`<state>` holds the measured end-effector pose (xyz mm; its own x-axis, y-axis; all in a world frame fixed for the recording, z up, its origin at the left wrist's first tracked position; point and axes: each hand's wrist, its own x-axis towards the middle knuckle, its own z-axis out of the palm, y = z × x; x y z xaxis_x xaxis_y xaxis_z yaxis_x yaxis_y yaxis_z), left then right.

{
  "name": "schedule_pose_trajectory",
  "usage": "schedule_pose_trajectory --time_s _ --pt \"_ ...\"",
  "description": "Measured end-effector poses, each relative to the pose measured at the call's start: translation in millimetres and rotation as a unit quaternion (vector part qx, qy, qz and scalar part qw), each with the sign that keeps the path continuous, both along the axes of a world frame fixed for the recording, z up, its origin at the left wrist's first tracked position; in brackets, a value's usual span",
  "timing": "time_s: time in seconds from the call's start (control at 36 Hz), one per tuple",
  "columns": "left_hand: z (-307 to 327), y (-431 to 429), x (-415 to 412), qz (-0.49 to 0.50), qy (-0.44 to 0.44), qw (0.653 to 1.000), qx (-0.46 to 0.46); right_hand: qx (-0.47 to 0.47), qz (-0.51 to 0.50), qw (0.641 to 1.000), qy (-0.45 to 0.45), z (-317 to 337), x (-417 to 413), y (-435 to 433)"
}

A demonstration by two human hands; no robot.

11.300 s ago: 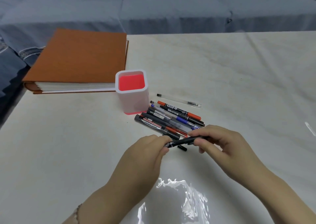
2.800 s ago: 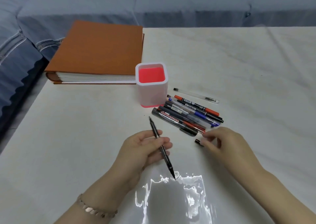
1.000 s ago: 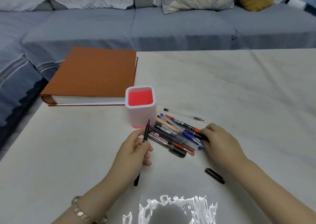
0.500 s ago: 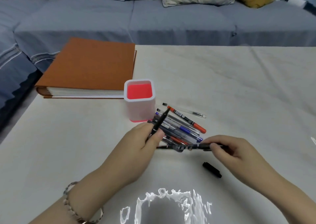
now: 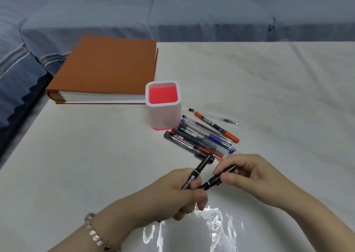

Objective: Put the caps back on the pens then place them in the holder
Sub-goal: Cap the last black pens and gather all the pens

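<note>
A white pen holder (image 5: 163, 115) with a red inside stands mid-table, with no pens in it. Several pens and markers lie in a loose pile (image 5: 203, 136) just right of it. In front of the pile, my left hand (image 5: 182, 194) grips a black pen (image 5: 201, 167) with white lettering, its thin end pointing up and right. My right hand (image 5: 249, 173) pinches a second black pen (image 5: 217, 179), slanted down-left; its lower end meets my left fingers. No loose cap shows.
A thick orange-brown book (image 5: 107, 69) lies behind and left of the holder. A blue-grey sofa (image 5: 192, 17) runs along the far table edge. The table's left edge (image 5: 23, 136) drops to the floor. Glare marks the glossy top near me.
My right hand has lifted the black pen from the pile and brought it against my left hand. The black cap that lay on the table is no longer visible.
</note>
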<state>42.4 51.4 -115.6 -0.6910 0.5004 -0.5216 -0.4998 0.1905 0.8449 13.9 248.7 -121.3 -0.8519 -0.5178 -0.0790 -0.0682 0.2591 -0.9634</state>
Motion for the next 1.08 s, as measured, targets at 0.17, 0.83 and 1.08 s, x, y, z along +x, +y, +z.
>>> schedule_pose_trajectory --time_s 0.17,0.83,1.08 --pt "7 -7 1 -0.029 -0.067 0.996 0.058 -0.026 0.026 0.999 0.028 5 -1 -1" --pt "-6 -16 16 0.061 0.314 0.920 -0.227 -0.125 -0.196 0.968 -0.091 20 -2 -8" --pt "-4 -14 16 0.048 0.328 0.916 -0.226 -0.107 -0.206 0.969 -0.086 22 4 -13"
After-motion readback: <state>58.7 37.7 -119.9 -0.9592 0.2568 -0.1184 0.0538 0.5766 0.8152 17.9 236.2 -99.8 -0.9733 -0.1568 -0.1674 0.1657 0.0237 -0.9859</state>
